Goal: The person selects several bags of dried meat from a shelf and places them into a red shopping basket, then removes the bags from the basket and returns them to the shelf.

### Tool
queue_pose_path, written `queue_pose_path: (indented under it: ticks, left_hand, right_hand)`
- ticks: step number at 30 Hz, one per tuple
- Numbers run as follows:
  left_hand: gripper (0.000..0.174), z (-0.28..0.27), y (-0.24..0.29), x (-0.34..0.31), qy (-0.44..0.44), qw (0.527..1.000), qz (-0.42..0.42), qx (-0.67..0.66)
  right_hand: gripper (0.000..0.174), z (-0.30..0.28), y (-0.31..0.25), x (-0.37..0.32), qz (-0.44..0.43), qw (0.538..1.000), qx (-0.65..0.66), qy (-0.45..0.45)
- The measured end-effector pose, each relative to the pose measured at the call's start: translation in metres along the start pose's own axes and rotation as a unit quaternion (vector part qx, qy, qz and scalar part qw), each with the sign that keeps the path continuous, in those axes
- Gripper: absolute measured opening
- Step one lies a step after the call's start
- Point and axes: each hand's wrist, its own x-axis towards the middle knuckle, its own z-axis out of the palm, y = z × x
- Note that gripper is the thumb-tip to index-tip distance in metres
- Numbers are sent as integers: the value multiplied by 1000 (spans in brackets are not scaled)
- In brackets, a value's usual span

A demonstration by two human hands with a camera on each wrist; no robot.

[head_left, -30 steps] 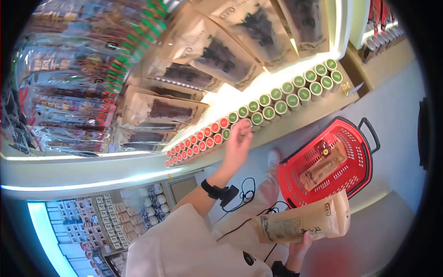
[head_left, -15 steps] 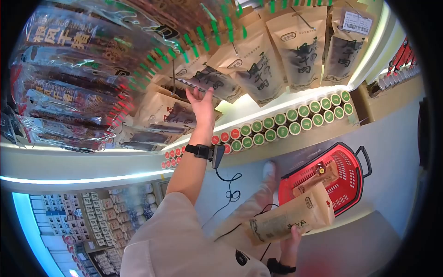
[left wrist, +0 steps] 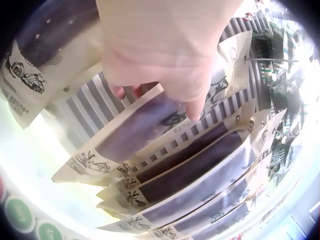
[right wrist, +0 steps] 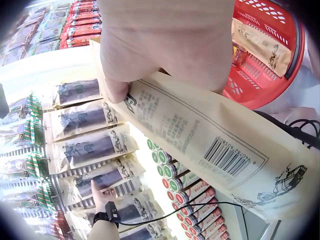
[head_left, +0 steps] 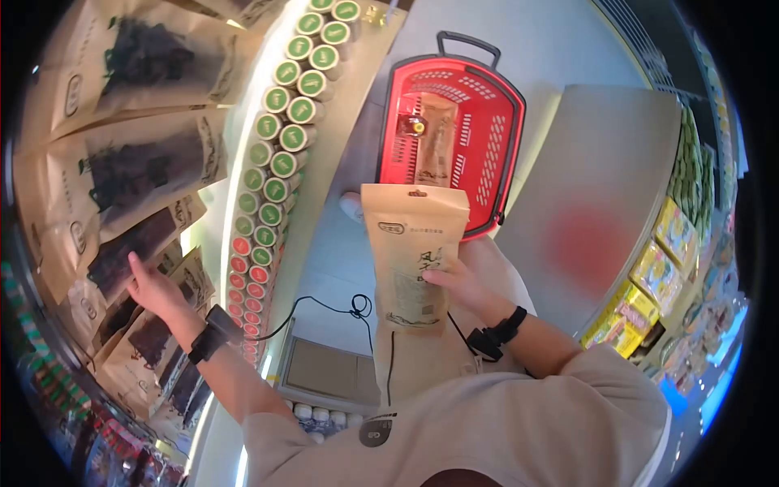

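My left hand (head_left: 158, 294) is at the hanging row of kraft-paper pouches with dark windows. In the left wrist view its thumb lies on the front of one pouch (left wrist: 135, 132) and fingertips show past the edge behind, so it grips that pouch. More pouches (left wrist: 195, 155) hang close beside it. My right hand (head_left: 466, 288) holds another kraft-paper pouch (head_left: 410, 235) upright in front of the body, thumb across its printed front. The right wrist view shows this pouch's back with a barcode; the hand hides part of its upper end.
A red shopping basket (head_left: 510, 134) stands on the floor with a kraft packet (head_left: 438, 142) and a small dark item inside. Two rows of tubs (head_left: 276, 191) with green and red lids line the shelf edge. A black cable (head_left: 312, 300) hangs from the left wrist.
My left hand has gone from over the lidded tubs up to the hanging pouches and now grips one. The head view has turned. My right hand keeps hold of its pouch.
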Motion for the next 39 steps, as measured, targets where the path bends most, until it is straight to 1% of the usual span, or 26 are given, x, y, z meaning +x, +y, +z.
queue_pose_path:
  ticks: [2,4,5,6,8,10,13,14,15,17,18,20,21,22,24,25,26,28,30,32,33,34,36,37,38,39]
  left_hand:
    - [24,2,2,4,45,999,-5,0]
    - [26,-2,4,-1,33,999,12,-31]
    - [26,-12,0,4,31,999,24,-22]
    - [25,-9,8,-8,44,999,27,-13]
    - [25,-30,8,-13,73,987,75,122]
    - [27,-28,19,-33,49,972,171,153]
    - [23,-38,26,-47,75,987,117,74]
    - [23,-31,31,-58,89,989,106,50]
    - [23,-33,29,-63,87,989,106,51]
    - [22,-32,31,-80,64,976,162,130]
    - [22,-30,33,-84,62,976,162,132]
    - [27,-24,38,-104,117,978,105,138]
    - [29,-13,43,-114,129,981,100,109]
    - [29,-7,44,-123,128,980,102,110]
    - [23,1,49,-136,154,977,76,128]
    - [22,-14,42,-131,136,982,79,106]
    - [22,-13,41,-134,136,982,81,107]
    - [30,-13,40,-139,151,976,94,124]
    - [31,-11,40,-154,151,972,87,160]
    - [23,3,44,-179,133,956,80,247]
    - [26,-2,34,-185,109,963,87,229]
    - [24,-7,25,-190,86,968,99,213]
    - [22,14,20,-214,66,963,83,247]
    - [20,27,23,-229,15,961,81,263]
    - [19,40,26,-242,-31,956,81,280]
    - [18,42,19,-250,-73,960,78,258]
  right_hand:
    - [42,-4,6,5,22,999,-26,-36]
    - [42,-3,7,6,20,999,-4,-31]
    - [42,-1,3,5,21,999,-7,-31]
    - [42,-2,0,3,22,999,-11,-31]
    - [42,-9,-2,1,20,999,-2,-31]
    - [43,-20,-12,-1,17,999,8,-36]
    - [43,-27,-19,-4,21,1000,13,-19]
    - [43,-28,-22,-4,14,1000,13,-14]
    - [43,-31,-24,-4,7,1000,14,-8]
    - [43,-43,-32,-3,1,1000,17,-10]
    - [43,-43,-32,-3,-10,1000,15,-12]
    - [43,-42,-35,-3,-14,1000,15,-12]
    - [43,-42,-38,-3,-19,1000,14,-13]
    - [43,-42,-41,-2,-18,1000,15,-14]
    - [43,-47,-49,-1,-15,999,24,-14]
    - [43,-48,-48,-1,-14,999,26,-16]
    - [43,-50,-48,0,-20,999,27,-16]
    - [44,-45,-49,1,-27,999,26,-16]
    - [44,-44,-57,0,-46,998,44,-21]
    - [43,-49,-57,3,-53,998,38,-8]
    - [43,-52,-55,3,-63,997,32,7]
    - [43,-53,-52,6,-59,998,36,6]
    - [44,-61,-52,12,-66,996,50,31]
    - [44,-65,-52,13,-65,996,54,29]
    - [44,-67,-55,15,-78,994,64,49]
    - [43,-67,-55,19,-89,991,75,60]
